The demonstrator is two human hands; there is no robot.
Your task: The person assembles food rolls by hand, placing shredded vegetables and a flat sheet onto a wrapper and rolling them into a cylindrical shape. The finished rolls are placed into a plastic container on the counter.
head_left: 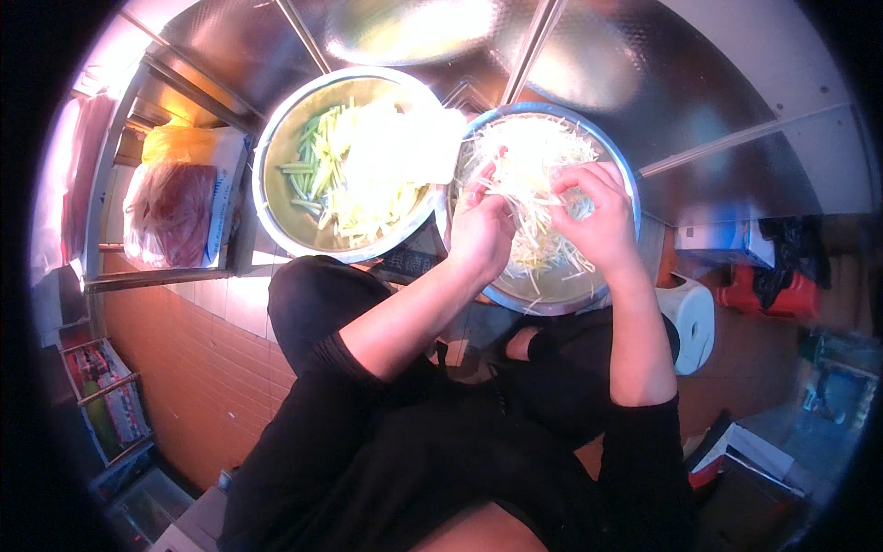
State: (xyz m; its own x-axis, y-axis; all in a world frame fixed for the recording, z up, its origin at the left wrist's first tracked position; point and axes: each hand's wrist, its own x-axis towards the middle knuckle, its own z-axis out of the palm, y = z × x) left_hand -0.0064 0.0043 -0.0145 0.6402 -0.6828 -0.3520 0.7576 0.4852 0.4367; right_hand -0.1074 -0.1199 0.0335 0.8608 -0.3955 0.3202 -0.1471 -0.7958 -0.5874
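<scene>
Both hands work over the right-hand metal bowl (631, 179), which holds a heap of thin white strands that look like bean sprouts (541, 262). My left hand (482, 235) is closed around a bunch of these sprouts at the bowl's left side. Opposite it, my right hand (600, 219) is curled in a pinch, thumb and forefinger at the strands; glare blurs what lies between the fingertips. Beside it on the left stands a second metal bowl (264, 202) with cut green stalks (324, 155) and paler pieces, partly washed out by bright light.
A shelf at the left holds a bag of reddish-brown contents (170, 216) and a yellow bag (177, 143). Right of my knee is a white plastic stool (692, 322). Beyond it sit a blue-and-white box (727, 243) and a red container (771, 293) with a black bag.
</scene>
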